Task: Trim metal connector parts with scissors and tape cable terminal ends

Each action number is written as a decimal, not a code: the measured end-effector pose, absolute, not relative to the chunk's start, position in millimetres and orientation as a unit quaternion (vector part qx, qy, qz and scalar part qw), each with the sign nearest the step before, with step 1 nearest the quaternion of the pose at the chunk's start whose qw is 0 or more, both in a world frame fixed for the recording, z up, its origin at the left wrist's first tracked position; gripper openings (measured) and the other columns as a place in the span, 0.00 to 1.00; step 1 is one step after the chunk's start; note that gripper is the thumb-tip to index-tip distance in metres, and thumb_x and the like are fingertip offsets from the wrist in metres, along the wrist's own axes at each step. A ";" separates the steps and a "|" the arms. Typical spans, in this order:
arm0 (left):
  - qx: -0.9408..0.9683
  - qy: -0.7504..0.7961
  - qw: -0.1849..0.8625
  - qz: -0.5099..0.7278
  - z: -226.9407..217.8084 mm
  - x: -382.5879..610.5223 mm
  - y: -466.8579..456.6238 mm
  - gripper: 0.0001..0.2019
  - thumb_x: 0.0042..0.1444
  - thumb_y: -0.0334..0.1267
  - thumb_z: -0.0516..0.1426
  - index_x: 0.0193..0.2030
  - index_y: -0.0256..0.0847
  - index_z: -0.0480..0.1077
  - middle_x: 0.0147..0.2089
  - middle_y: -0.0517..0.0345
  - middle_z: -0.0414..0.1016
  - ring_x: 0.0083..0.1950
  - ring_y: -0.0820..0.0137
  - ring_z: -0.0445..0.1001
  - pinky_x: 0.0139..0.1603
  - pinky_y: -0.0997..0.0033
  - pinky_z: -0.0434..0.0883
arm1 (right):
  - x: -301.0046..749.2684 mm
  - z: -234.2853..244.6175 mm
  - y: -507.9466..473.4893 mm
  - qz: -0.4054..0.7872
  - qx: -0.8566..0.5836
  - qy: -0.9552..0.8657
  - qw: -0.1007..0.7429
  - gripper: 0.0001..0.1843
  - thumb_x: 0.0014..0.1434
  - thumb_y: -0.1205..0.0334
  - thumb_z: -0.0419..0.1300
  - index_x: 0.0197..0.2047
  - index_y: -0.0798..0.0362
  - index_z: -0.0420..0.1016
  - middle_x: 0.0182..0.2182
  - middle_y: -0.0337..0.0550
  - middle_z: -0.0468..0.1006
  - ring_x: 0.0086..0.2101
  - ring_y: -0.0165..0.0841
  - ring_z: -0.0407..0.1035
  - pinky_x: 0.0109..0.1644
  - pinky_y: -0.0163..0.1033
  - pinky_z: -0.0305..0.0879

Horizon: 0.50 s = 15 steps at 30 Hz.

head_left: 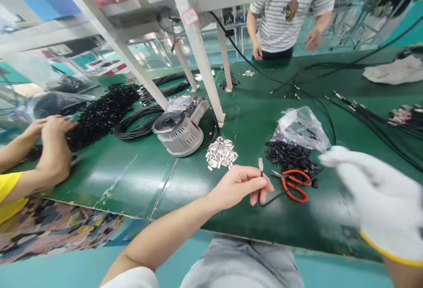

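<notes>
Green bench mat (132,177) here: bare left hand (239,186) pinched shut on the thin black silver-tipped cable (261,166) just beside the orange-handled pliers (294,185), white-gloved right hand (373,195) spread, empty-looking; I'd hold that tip steady.

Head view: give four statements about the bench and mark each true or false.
1. The left hand holds a cable with a metal tip. True.
2. The right hand is bare. False: it wears a white glove.
3. The pliers have blue handles. False: they are orange.
4. Metal shells lie in a pile beside the dispenser. True.
</notes>
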<state>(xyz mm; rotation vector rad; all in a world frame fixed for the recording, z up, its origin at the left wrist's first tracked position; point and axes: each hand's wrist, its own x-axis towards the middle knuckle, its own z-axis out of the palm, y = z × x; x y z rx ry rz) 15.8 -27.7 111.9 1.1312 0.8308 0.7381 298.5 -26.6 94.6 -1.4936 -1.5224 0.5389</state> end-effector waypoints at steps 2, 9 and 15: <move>0.506 0.397 0.692 0.328 103.7 16.7 -32.8 0.19 0.59 0.52 0.65 0.34 0.33 0.78 0.28 0.53 0.78 0.21 0.78 0.68 0.26 0.75 0.65 | 260.6 105.7 -29.4 0.352 -0.579 -0.633 0.375 0.16 0.61 0.48 0.64 0.50 0.42 0.82 0.52 0.41 0.82 0.53 0.42 0.76 0.60 0.48 0.70; 0.513 0.483 0.620 0.344 74.9 9.1 -31.3 0.13 0.58 0.44 0.64 0.28 0.36 0.74 0.25 0.58 0.76 0.19 0.77 0.71 0.25 0.77 0.67 | 195.5 73.4 -15.9 0.577 -0.443 -0.600 0.334 0.15 0.61 0.54 0.66 0.50 0.49 0.80 0.50 0.45 0.82 0.48 0.40 0.76 0.50 0.43 0.74; 0.547 0.518 0.568 0.330 58.0 2.2 -22.7 0.11 0.61 0.39 0.61 0.28 0.37 0.74 0.26 0.59 0.76 0.21 0.76 0.73 0.25 0.77 0.68 | 175.0 65.0 -6.2 0.620 -0.448 -0.534 0.361 0.13 0.60 0.54 0.67 0.43 0.54 0.80 0.44 0.46 0.82 0.41 0.38 0.76 0.44 0.42 0.73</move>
